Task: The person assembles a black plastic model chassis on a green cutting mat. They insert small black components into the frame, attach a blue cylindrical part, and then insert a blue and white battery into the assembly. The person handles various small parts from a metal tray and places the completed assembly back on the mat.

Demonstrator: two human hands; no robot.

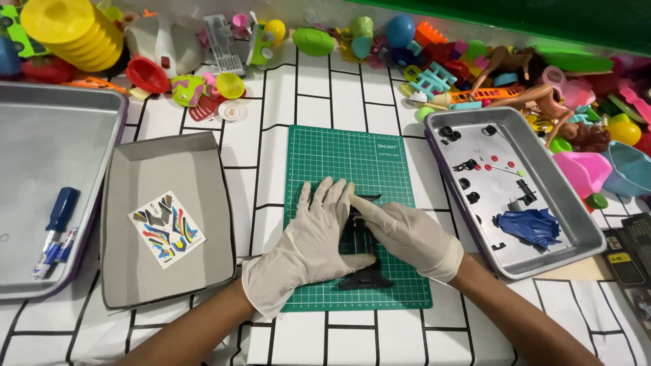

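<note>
Both my hands wear pale latex gloves and rest on a green cutting mat (352, 159) in the middle of the table. My left hand (308, 247) lies flat with its fingers spread over a black plastic piece (366, 278). My right hand (407, 234) presses on the same black piece from the right, its index finger pointing left across my left fingers. Most of the black piece is hidden under the hands; only its lower end and a thin top edge show.
A metal tray (576, 234) at the right holds small black parts, red dots and a blue piece (529, 227). A grey cardboard tray (169, 169) at the left holds a sticker sheet (166, 228). A far-left metal tray (41, 135) holds a blue screwdriver (57, 217). Colourful toys crowd the back edge.
</note>
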